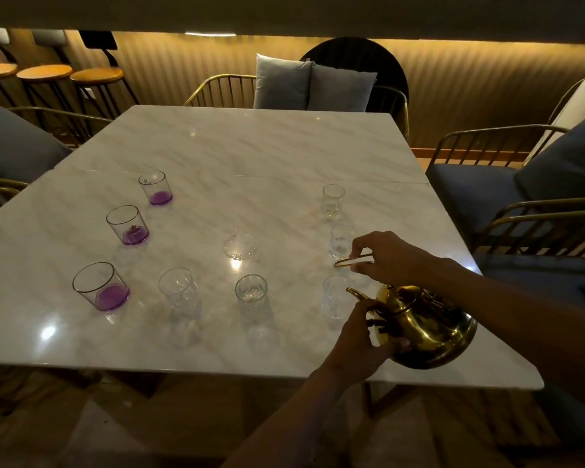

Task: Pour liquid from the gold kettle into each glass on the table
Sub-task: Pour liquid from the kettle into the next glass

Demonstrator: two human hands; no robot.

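The gold kettle (429, 327) hangs tilted to the left over the marble table's (237, 150) near right corner, its spout (356, 292) beside a clear cut glass (335, 300). My right hand (390, 256) grips the kettle's thin gold handle from above. My left hand (362, 339) cups the kettle's body below the spout. Three smooth glasses with purple bases (100, 287) (128, 225) (156, 188) stand in a row on the left. Several clear cut glasses (179, 292) (251, 293) (241, 246) (340, 243) (333, 199) stand in the middle and right.
Gold-framed chairs with blue cushions (473, 194) ring the table at the right, back and left. Two grey pillows (311, 84) lean at the far side. Three round wooden stools (44, 73) stand at the back left. The table's near edge (217, 371) lies close to me.
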